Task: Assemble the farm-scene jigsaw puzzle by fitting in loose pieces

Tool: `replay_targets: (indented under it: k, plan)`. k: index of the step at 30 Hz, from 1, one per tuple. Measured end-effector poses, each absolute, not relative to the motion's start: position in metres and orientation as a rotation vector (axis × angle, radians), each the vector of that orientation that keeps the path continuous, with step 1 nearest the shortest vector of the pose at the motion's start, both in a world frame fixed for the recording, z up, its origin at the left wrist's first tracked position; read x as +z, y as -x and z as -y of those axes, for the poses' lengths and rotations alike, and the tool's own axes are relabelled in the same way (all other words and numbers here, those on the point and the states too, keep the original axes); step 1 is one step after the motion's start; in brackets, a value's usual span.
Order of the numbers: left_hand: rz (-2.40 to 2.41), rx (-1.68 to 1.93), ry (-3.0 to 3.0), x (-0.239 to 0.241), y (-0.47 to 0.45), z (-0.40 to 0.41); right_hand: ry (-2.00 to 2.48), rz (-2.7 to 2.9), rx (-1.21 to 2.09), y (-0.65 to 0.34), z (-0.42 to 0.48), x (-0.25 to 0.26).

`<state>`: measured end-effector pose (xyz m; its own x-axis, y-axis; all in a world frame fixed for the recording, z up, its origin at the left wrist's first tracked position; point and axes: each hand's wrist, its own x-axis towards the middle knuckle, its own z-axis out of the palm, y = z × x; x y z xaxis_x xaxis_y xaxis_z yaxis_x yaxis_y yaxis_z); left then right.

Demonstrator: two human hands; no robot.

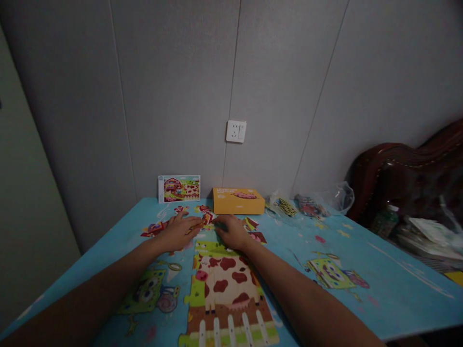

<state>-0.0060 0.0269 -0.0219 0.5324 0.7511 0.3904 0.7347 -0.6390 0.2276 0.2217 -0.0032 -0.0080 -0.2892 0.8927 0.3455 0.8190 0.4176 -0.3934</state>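
My left hand [178,232] is over the far part of the table, its thumb and forefinger closed on a small puzzle piece [193,228] with yellowish edges. Just to its right, my right hand [232,232] has thumb and forefinger curled round a dark green puzzle piece [220,225], mostly hidden by the fingers. Loose red and yellow puzzle pieces [152,229] lie beside and beyond the hands. Between my forearms lies a joined puzzle section [231,289] showing a brown-spotted cow behind a white fence.
A picture card [179,188] of a farm leans on the wall beside a yellow box [238,201]. Clear plastic bags [284,206] with pieces lie at the back right. The tabletop [361,308] has a blue cartoon cover. A plastic bottle [386,220] stands beyond its right edge.
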Motion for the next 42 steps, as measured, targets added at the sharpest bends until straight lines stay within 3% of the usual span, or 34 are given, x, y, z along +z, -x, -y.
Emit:
replay_targets:
  k: [7, 17, 30, 42]
  plan:
    - [-1.331, 0.751, -2.674, -0.015, 0.002, -0.022, 1.244, 2.046, 0.264, -0.212, 0.011, -0.005]
    - [-1.332, 0.684, -2.757, -0.021, 0.005, -0.025, 1.355, 1.992, 0.322, -0.212, 0.011, -0.005]
    - [-1.182, 1.206, -2.885, -0.006, 0.0, -0.016, 1.087, 1.773, 0.541, -0.212, 0.01, -0.007]
    - [-1.062, 1.134, -2.922, -0.002, 0.0, -0.014, 1.068, 1.751, 0.552, -0.212, 0.007, -0.012]
